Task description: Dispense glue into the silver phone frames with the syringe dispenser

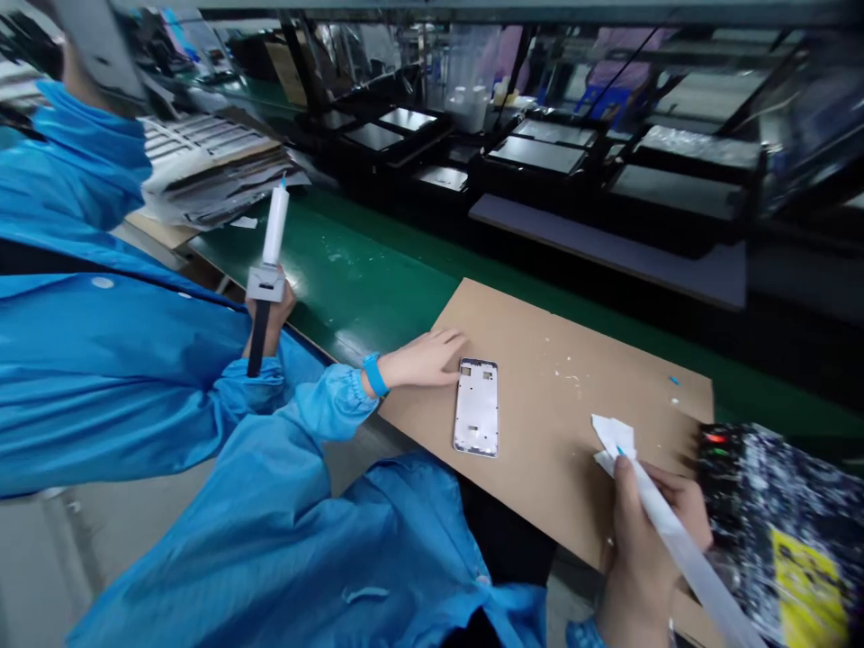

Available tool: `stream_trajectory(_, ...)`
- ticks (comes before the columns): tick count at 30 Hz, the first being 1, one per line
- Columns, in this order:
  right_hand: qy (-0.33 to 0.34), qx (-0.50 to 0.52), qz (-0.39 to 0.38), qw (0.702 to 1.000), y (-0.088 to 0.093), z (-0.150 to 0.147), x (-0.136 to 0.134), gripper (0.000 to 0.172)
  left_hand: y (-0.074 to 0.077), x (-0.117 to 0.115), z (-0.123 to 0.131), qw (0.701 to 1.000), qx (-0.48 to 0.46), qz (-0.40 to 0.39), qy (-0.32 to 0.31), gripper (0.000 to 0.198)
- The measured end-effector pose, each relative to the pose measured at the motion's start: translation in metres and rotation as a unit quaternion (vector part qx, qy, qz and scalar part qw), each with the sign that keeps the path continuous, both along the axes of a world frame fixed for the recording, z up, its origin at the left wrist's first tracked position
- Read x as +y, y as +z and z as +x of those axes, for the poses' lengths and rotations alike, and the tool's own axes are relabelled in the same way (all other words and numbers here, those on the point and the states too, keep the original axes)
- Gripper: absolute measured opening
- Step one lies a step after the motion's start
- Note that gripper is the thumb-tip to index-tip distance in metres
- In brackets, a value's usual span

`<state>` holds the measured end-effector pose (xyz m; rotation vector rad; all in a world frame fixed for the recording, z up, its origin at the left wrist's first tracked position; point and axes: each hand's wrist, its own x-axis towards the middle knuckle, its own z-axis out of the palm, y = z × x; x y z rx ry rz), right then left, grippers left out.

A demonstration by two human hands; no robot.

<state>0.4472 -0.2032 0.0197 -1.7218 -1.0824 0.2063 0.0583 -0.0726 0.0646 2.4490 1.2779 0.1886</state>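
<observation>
My left hand (428, 357) lies with its fingers stretched out at the upper left edge of a silver phone frame (477, 409); its thumb reaches the frame's side. The frame rests flat on a brown cardboard sheet (540, 459) and has small cutouts near its top. In my right hand (652, 531) is a white dispensing syringe (688, 549), gripped between thumb and fingers. Its blue tip meets a crumpled white tissue (617, 436) on the cardboard. Whether my fingers also hold the tissue cannot be made out.
At left, a co-worker's hand (274, 319) holds another syringe (274, 225) upright in a dispenser. Stacked trays (209, 166) stand behind. A black-and-white patterned box (789, 513) borders the cardboard on the right. The green belt (357, 270) runs behind, below dark racks (540, 153).
</observation>
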Motion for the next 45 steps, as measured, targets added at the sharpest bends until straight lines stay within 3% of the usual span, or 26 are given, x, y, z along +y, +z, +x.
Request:
stream_trajectory(2, -0.015, -0.002, 0.003, 1.000, 0.000, -0.004, -0.001, 0.052, -0.006, 0.001, 0.013, 0.999, 0.010, 0.017, 0.027, 0.083)
stream_trajectory(4, -0.015, 0.001, -0.001, 1.000, 0.003, -0.007, -0.004, 0.052, -0.013, 0.003, 0.027, 0.999, 0.001, 0.031, 0.012, 0.085)
stream_trajectory(8, -0.007, 0.002, 0.011, 1.000, 0.016, -0.019, -0.004, 0.052, -0.029, 0.005, 0.045, 0.998, -0.060, 0.021, -0.021, 0.068)
stream_trajectory(12, 0.130, 0.084, -0.016, 0.988, 0.027, -0.052, 0.014, 0.044, -0.037, -0.001, 0.049, 0.995, -0.095, 0.005, -0.016, 0.063)
stream_trajectory(16, 0.288, 0.194, -0.102, 0.932, 0.025, -0.095, 0.047, 0.042, -0.037, -0.006, 0.048, 0.995, -0.102, -0.005, -0.016, 0.056)
stream_trajectory(18, 0.322, 0.210, -0.125, 0.915, 0.020, -0.109, 0.059, 0.040, -0.036, -0.007, 0.047, 0.993, -0.113, -0.011, -0.017, 0.054)
stream_trajectory(24, 0.287, 0.173, -0.119, 0.935, 0.007, -0.118, 0.064, 0.036, -0.037, -0.005, 0.049, 0.993, -0.119, -0.020, -0.012, 0.055)
stream_trajectory(38, 0.297, 0.109, -0.126, 0.940, -0.008, -0.111, 0.061, 0.038, -0.038, -0.007, 0.050, 0.991, -0.135, -0.009, -0.017, 0.053)
stream_trajectory(45, 0.289, 0.087, -0.133, 0.944, -0.004, -0.111, 0.059, 0.035, -0.039, -0.008, 0.049, 0.991, -0.134, 0.001, -0.018, 0.054)
